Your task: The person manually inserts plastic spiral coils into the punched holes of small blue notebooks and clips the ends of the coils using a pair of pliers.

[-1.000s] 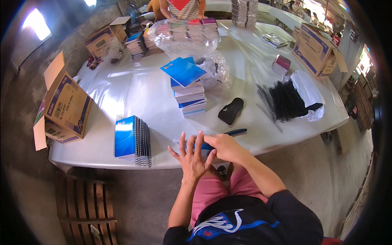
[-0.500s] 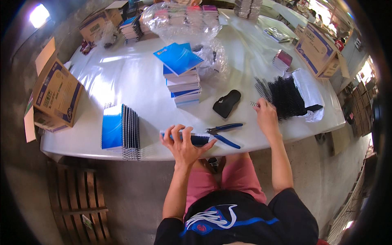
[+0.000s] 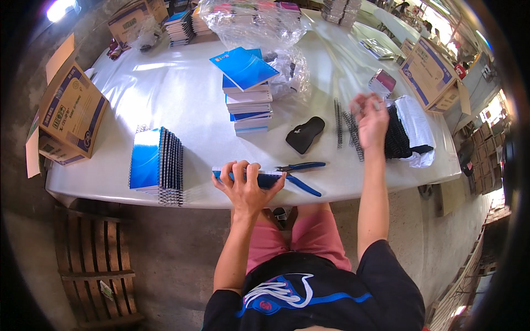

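Head view, left hand (image 3: 245, 185) fingers spread on blue notebook (image 3: 265, 179), right hand (image 3: 371, 118) seemingly pinching black spiral coil (image 3: 353, 132).

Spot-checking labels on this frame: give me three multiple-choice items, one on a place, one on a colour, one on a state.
1. Where do the pliers lie?
A. right of the left hand
B. on the book stack
C. inside the carton

2. What colour are the pliers' handles?
A. red
B. blue
C. yellow

3. What is the left hand doing?
A. hanging free
B. lifting a box
C. pressing on a blue notebook

Key: 1 A, they lie at the table's near edge beside it; 2 B, both handles are blue; 3 C, spread fingers rest on it.
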`<state>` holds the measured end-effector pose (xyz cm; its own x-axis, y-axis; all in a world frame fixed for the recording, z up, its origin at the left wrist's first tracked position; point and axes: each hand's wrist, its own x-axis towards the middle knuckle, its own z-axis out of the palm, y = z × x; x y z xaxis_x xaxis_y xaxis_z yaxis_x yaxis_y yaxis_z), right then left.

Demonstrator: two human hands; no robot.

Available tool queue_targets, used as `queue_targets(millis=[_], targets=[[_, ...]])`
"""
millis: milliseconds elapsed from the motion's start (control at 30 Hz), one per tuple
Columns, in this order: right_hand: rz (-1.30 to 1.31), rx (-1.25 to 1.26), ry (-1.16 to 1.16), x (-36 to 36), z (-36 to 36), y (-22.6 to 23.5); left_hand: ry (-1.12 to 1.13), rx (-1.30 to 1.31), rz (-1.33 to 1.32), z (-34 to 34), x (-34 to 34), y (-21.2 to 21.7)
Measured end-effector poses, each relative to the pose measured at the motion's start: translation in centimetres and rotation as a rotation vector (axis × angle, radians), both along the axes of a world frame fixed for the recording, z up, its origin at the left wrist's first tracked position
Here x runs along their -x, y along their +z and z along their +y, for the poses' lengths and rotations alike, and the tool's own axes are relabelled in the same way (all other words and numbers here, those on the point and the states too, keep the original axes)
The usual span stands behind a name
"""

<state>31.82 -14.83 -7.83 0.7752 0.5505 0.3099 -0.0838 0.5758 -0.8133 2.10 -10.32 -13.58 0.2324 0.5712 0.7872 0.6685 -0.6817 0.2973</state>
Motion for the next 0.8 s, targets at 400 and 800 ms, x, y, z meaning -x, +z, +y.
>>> queue_targets(millis=[400, 800], targets=[[0.068, 0.246, 0.305, -4.6, -1.4, -1.5, -0.039, 0.011, -0.049, 0.0, -0.4, 0.1], [-0.054, 0.262, 0.308, -2.9, 0.4, -0.1, -0.044, 0.012, -0.053, 0.0, -0.6, 0.2]])
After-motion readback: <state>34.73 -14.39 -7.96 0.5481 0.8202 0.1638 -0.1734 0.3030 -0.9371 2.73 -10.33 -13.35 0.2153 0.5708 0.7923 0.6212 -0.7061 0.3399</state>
